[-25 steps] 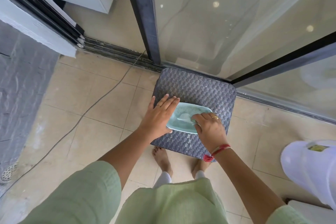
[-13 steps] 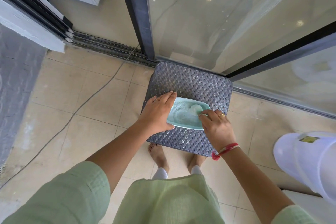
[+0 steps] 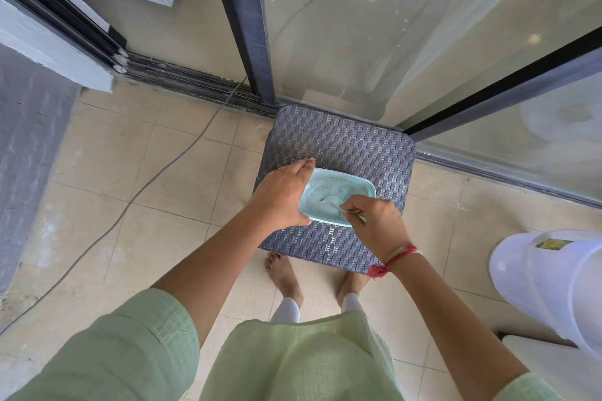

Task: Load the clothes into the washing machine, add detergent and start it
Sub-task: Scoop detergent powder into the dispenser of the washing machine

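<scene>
**While Powder Is Scooped, the Washer Is Out of Shot**

As the powder is dug into, the add-detergent step is judged to be under way, not finished. The teal detergent tub (image 3: 338, 197) is seen resting on the grey woven stool (image 3: 342, 140), just beside the glass door (image 3: 391, 26). Its left end is gripped by the left hand (image 3: 283, 195), fingers and thumb curled round it. At its near corner what looks like a thin scoop (image 3: 353, 212) is pinched in the closed right hand (image 3: 374, 221).

No clothes and no washing machine can be made out, so loading cannot be judged. Dosing and starting are taken to be left.

No writing can be read. One small yellow-green label (image 3: 550, 243) is spotted on the white bucket (image 3: 547, 286), too small to read.
</scene>
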